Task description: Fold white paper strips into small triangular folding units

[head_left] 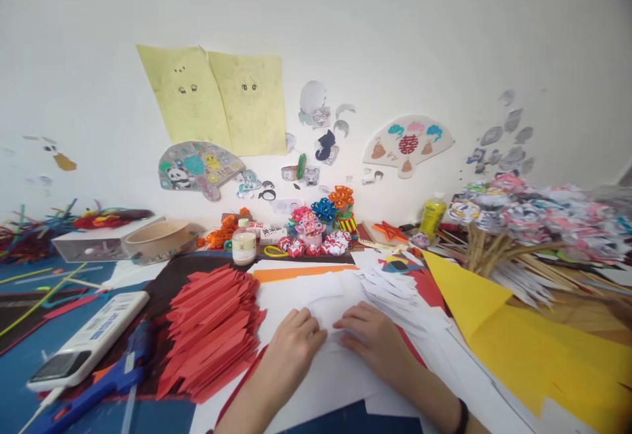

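My left hand (296,343) rests over white paper (328,381) at the middle of the table, its fingers curled together; what they hold, if anything, does not show. Across a small gap, my right hand (368,338) has its fingers bent, with the thumb apart from the forefinger, over the same white paper. A small white piece (320,287) lies just beyond the fingertips. Left of my left hand is a large pile of folded red paper strips (214,332). Beyond my right hand lies a pile of white paper strips (390,289).
At the left are a blue glue gun (116,378) and a white power strip (89,338). Yellow sheets (548,348) spread at the right. Along the wall stand a glue bottle (243,243), small paper flowers (323,211) and a yellow bottle (433,217).
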The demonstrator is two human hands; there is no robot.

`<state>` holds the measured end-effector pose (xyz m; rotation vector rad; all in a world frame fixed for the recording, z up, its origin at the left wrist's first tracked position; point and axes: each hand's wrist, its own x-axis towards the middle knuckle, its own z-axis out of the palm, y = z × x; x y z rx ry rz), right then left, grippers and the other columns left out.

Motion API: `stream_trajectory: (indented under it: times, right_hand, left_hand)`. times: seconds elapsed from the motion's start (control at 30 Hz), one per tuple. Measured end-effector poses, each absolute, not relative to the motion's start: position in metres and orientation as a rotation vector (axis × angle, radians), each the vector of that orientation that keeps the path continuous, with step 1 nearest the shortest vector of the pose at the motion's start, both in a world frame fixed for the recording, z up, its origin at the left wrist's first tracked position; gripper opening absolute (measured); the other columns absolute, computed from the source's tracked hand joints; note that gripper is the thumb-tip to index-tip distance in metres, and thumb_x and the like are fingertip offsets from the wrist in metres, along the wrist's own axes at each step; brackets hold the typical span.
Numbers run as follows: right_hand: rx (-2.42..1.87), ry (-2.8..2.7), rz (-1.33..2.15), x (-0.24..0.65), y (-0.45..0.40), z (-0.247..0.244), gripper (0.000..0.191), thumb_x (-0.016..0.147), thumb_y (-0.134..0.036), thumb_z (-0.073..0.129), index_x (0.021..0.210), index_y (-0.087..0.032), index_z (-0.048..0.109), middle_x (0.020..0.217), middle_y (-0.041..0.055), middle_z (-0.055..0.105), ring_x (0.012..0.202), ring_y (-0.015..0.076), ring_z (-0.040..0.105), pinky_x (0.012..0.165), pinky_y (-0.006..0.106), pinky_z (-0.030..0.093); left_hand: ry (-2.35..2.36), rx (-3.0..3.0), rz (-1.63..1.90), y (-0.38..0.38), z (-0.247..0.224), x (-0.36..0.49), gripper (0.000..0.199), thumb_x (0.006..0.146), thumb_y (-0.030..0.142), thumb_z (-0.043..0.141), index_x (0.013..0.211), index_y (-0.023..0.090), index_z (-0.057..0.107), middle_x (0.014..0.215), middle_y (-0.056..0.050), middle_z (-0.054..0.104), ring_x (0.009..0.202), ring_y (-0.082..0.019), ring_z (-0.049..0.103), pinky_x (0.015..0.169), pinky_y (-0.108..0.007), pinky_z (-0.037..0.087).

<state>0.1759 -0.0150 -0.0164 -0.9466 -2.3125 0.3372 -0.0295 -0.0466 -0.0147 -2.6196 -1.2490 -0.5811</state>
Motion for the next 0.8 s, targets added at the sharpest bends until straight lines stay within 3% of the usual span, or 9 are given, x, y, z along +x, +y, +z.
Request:
stream_trajectory:
  times: [0.37,0.8]
  right_hand:
    - [-0.818,-2.397,-0.094,0.172,-0.014,-0.031,0.006,0.083,-0.016,0.064,0.079,-0.021,0.065,0.071,0.0001,0.061,0.072,0.0170,0.048,0.062,0.029,0.032]
    - [-0.792,-2.457,-0.271,0.172,-0.012,-0.038,0.019,0.090,-0.017,0.053,0.073,-0.019,0.061,0.065,-0.0001,0.058,0.067,0.0169,0.044,0.061,0.031,0.025]
  left_hand:
    - [-1.220,-2.583,-0.483,-0.050,-0.013,-0.025,0.010,0.092,0.022,0.051,0.090,0.019,0.060,0.079,-0.001,0.057,0.078,-0.019,0.047,0.066,-0.032,0.030]
    - [-1.196,-2.594,-0.279,-0.050,-0.013,-0.025,0.012,0.091,0.024,0.050,0.084,0.017,0.056,0.081,-0.002,0.056,0.076,-0.018,0.046,0.067,-0.031,0.032]
